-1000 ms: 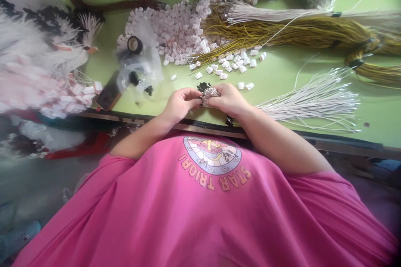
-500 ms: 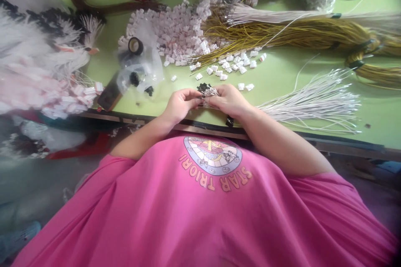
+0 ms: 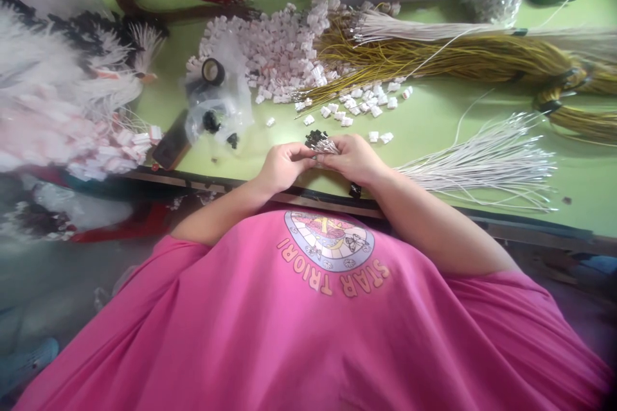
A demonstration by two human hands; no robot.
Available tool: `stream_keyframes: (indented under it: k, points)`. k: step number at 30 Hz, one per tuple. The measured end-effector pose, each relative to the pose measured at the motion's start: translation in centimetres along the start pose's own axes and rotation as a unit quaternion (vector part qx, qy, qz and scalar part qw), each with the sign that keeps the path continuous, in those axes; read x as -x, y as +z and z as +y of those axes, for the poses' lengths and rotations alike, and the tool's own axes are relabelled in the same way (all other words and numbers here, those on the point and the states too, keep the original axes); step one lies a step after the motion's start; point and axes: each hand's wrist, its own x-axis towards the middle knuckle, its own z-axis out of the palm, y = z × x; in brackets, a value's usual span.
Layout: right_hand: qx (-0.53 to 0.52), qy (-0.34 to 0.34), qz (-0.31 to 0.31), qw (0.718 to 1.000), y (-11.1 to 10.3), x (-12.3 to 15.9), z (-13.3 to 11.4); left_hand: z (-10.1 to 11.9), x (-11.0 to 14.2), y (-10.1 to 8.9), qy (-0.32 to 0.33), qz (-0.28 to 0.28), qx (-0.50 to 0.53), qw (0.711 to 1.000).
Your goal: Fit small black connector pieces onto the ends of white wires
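Observation:
My right hand (image 3: pixel 359 159) is closed round a bundle of white wires (image 3: pixel 486 164), whose far ends fan out over the table to the right. The tipped near ends stick out past its thumb. Small black connectors (image 3: pixel 316 137) sit in a cluster just beyond those ends; whether they are attached to the wires I cannot tell. My left hand (image 3: pixel 285 168) is closed too, thumb and forefinger pinched against the wire ends. What sits between those fingertips is too small to make out.
White connectors (image 3: pixel 279 58) are heaped beyond my hands, several scattered nearer. Yellow wires (image 3: pixel 457 58) lie at the back right. A tape roll (image 3: pixel 213 71) rests on a plastic bag (image 3: pixel 236 96). Finished-looking white wire bunches (image 3: pixel 72 90) pile up at the left. The table edge (image 3: pixel 332 201) runs before me.
My left hand has shifted slightly to the right, its fingertips closer to my right thumb. My right hand keeps its hold on the wires. The whole view has moved a little.

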Motion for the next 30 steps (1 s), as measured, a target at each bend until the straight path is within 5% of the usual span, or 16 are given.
stream_keyframes:
  k: [10, 13, 17, 19, 24, 30]
  points:
    - [0.038, -0.018, 0.021, 0.999, -0.1, 0.2, -0.3, 0.3, 1.3, -1.7, 0.167, -0.032, -0.265, 0.949]
    - [0.005, -0.027, 0.025, 0.999, -0.3, 0.3, -0.3, 0.0, 1.8, -3.9, 0.141, -0.037, -0.317, 0.937]
    - [-0.001, 0.01, 0.024, 1.0, -0.3, 0.2, -0.2, -0.3, 1.5, -7.2, 0.102, 0.047, -0.389, 0.914]
    - [0.01, 0.019, 0.023, 1.0, -0.2, 0.1, -0.1, -0.4, 1.0, -7.9, 0.08, 0.039, -0.411, 0.907]
    - [0.032, 0.012, 0.013, 0.999, -0.2, 0.0, -0.5, -0.7, 0.0, -7.0, 0.049, -0.031, -0.407, 0.912]
    - [0.046, 0.019, 0.014, 0.999, -0.3, 0.3, -1.2, -0.6, -0.8, -6.3, 0.055, -0.025, -0.391, 0.918]
